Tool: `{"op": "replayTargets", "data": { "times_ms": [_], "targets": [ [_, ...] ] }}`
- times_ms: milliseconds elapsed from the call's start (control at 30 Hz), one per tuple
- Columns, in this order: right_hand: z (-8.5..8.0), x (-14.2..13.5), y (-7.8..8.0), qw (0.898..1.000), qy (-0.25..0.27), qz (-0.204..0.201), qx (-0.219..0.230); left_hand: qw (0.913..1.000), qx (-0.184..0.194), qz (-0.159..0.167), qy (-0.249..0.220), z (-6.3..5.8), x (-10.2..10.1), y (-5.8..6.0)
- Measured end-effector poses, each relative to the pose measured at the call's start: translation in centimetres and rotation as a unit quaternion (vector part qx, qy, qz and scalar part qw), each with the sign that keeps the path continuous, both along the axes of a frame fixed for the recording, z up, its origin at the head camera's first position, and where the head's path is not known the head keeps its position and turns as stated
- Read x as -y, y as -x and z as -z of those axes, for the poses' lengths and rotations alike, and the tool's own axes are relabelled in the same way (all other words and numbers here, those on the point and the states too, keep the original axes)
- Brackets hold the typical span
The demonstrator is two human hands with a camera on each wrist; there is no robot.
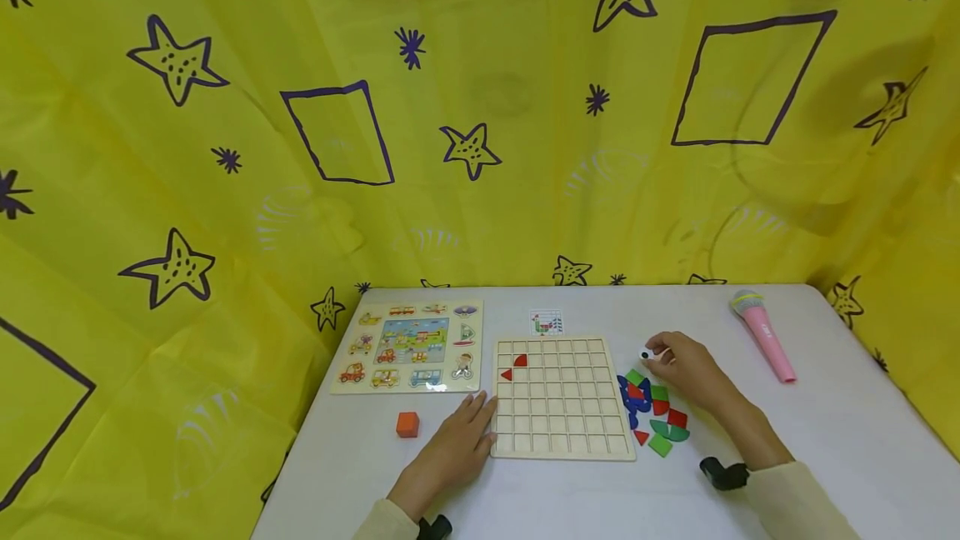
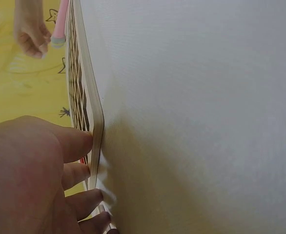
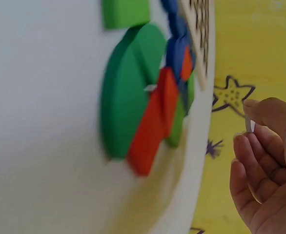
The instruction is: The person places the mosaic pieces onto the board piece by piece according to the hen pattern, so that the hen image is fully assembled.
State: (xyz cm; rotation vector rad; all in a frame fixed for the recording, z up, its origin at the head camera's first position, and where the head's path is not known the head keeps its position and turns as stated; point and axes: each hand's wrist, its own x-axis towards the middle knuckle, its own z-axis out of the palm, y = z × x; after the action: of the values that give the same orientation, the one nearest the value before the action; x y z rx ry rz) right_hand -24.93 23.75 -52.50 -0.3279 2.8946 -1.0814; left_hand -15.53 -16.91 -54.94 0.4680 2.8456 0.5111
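Observation:
My right hand (image 1: 687, 369) pinches a small white disc with a black dot (image 1: 645, 354), like an eye piece, between thumb and fingertips. In the right wrist view the white disc (image 3: 250, 124) shows edge-on, raised off the table. Below that hand lies a loose pile of red, green and blue shape pieces (image 1: 660, 394). My left hand (image 1: 459, 442) lies with fingers extended, fingertips at the left edge of a wooden grid board (image 1: 558, 397); its thumb (image 2: 79, 144) touches the rim. Two red pieces, a quarter circle (image 1: 521, 361) and a triangle (image 1: 507, 375), sit in the board's upper left.
A vehicle picture puzzle (image 1: 408, 347) lies at the back left, with an orange cube (image 1: 407, 424) in front of it. A small pattern card (image 1: 546, 322) is behind the board. A pink toy microphone (image 1: 763, 336) lies at the right. Yellow patterned cloth (image 1: 480, 215) hangs behind.

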Motion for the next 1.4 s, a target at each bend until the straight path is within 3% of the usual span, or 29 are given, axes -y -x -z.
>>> {"op": "replayTargets", "data": {
  "times_ms": [233, 500, 1033, 1400],
  "targets": [
    [-2.0, 3.8, 0.0, 1.0, 0.013, -0.014, -0.014, 1.0, -0.001, 0.002, -0.004, -0.1, 0.0, 0.0],
    [-2.7, 8.4, 0.6, 0.998, 0.022, -0.049, -0.022, 1.0, -0.001, 0.001, -0.006, -0.2, 0.0, -0.1],
    [0.5, 16.8, 1.2, 0.998, -0.013, -0.062, -0.006, 0.9999, 0.01, -0.004, 0.0, 0.0, 0.0, 0.0],
    [1.9, 19.1, 1.3, 0.997, -0.055, -0.052, -0.031, 1.0, -0.001, 0.005, -0.001, 0.0, 0.1, 0.1]
  ]
}}
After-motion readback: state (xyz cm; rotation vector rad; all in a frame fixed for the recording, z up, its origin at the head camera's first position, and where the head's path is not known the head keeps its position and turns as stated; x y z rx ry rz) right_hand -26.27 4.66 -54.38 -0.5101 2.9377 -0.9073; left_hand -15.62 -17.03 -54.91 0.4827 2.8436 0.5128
